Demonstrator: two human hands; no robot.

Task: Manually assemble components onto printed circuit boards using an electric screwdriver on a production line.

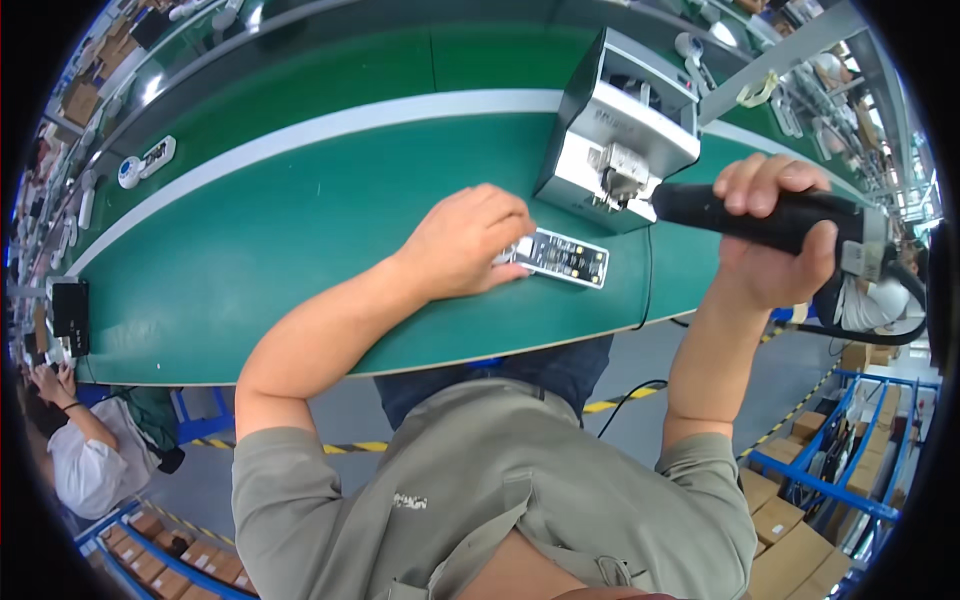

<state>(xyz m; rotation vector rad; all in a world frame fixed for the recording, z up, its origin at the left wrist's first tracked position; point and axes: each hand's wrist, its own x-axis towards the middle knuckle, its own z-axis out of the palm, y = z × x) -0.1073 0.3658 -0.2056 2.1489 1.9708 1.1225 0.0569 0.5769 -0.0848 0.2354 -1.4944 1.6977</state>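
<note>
My left hand (462, 242) is closed round one end of a slim white device housing (572, 258) lying on the green bench. Its open face shows a dark circuit board with several light round spots. My right hand (768, 268) grips a black electric screwdriver (700, 207), held nearly level above the bench. The screwdriver's front end points left, at the metal outlet of a boxy grey and silver screw feeder (640, 130). Whether the tip touches the outlet I cannot tell.
Behind the work surface (250, 280) runs a green conveyor belt (480, 55) carrying a white device (148, 162). A black cable (650, 280) hangs from the feeder over the bench edge. Another person (100, 445) works at the far left. Blue racks (830, 480) with cartons stand at lower right.
</note>
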